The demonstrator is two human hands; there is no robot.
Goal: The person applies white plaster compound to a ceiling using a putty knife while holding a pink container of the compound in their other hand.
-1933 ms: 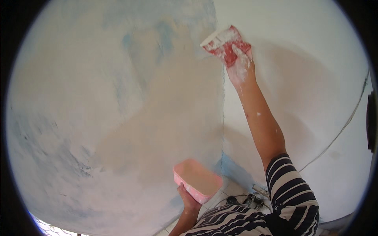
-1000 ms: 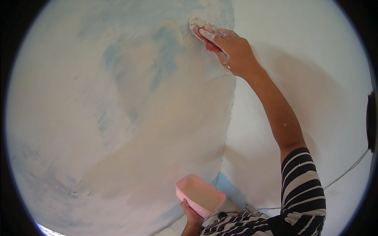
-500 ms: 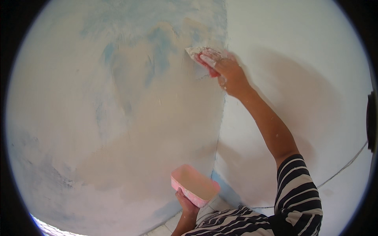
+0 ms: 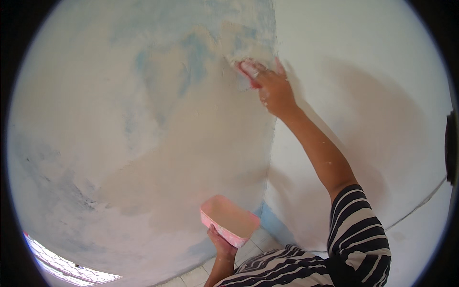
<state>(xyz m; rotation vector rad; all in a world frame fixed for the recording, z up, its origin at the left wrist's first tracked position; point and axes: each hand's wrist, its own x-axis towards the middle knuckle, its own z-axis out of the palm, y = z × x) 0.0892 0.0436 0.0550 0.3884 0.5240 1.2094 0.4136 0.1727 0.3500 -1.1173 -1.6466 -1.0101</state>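
Observation:
My right hand (image 4: 275,91) is closed around the red handle of a putty knife (image 4: 247,71), smeared with white paste and slightly blurred. Its blade lies against the blue-and-beige patched wall (image 4: 167,138), close to the corner with the paler wall. White paste also coats some of my fingers. Low in front of my body, my left hand (image 4: 221,243) grips a pink rectangular tub (image 4: 217,221) from below and the side. The tub is tilted, with smooth beige putty inside and white smears along its outer wall.
The corner joins a pale wall (image 4: 330,43) on the right, which carries my arm's shadow. A thin cable (image 4: 416,208) runs down toward a dark object (image 4: 450,148) at the right edge. Pale floor tiles (image 4: 195,276) and a bright latticed opening (image 4: 67,265) show at the bottom.
The view has shifted, bringing more of the latticed opening in. My right hand with the putty knife sits slightly further left and is blurred. The tub appears a little left and higher.

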